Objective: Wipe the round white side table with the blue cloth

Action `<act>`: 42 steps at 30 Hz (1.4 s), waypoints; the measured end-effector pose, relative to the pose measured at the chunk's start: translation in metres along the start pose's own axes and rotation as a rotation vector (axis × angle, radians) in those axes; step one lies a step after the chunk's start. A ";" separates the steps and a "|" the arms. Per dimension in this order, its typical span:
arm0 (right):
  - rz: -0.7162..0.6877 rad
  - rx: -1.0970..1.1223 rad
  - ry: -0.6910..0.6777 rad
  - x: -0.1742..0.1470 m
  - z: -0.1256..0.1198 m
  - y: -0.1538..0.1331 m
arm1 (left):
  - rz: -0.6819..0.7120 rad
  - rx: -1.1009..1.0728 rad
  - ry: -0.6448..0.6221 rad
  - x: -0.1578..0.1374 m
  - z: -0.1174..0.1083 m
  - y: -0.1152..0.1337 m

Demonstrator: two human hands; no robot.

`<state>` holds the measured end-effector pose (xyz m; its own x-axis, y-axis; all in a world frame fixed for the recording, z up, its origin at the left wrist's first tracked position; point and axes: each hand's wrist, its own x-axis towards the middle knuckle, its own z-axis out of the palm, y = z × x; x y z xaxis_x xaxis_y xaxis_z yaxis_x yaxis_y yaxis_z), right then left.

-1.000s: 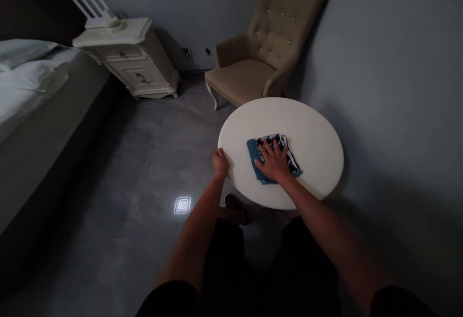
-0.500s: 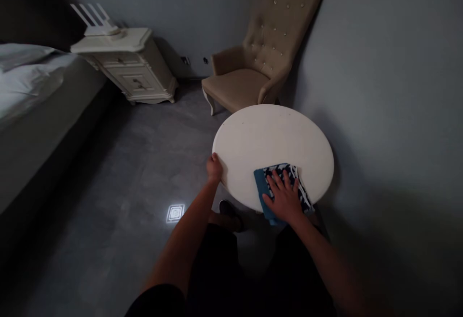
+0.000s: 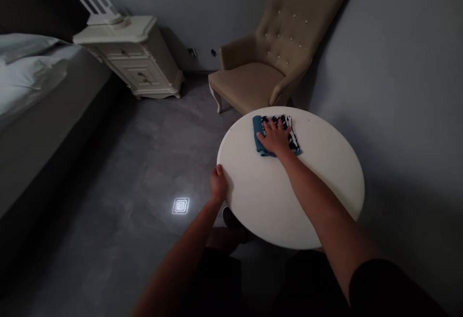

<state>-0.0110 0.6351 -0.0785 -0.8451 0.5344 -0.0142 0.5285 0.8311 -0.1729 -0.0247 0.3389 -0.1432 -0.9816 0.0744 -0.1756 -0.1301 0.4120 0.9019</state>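
Wiping was the step in hand: the right hand (image 3: 275, 137) lay flat with fingers spread wide on the folded blue cloth (image 3: 275, 134), which sat on the round white table (image 3: 307, 196) near its 12 o'clock edge. The left hand (image 3: 219, 185) gripped the rim at 9 o'clock with curled fingers. To do it well, I judged that even palm pressure and overlapping strokes were needed, with the rim held firmly.

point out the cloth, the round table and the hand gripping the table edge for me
cloth (image 3: 293, 139): head view, patterned right edge beside the fingers.
round table (image 3: 275, 201): head view, bare middle of the top.
left hand (image 3: 218, 185): head view, back of the hand.
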 end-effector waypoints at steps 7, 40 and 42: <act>0.024 0.034 -0.030 0.106 0.000 0.010 | -0.026 0.006 0.003 0.004 0.002 -0.006; 0.022 -0.114 -0.045 -0.365 -0.001 0.066 | -0.050 0.067 0.024 0.005 0.004 0.005; 0.032 -0.111 -0.046 -0.363 0.000 0.066 | -0.040 0.063 0.025 0.004 0.003 0.006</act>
<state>0.3306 0.4963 -0.0845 -0.8293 0.5553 -0.0631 0.5586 0.8272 -0.0615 -0.0285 0.3444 -0.1398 -0.9791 0.0342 -0.2003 -0.1610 0.4708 0.8674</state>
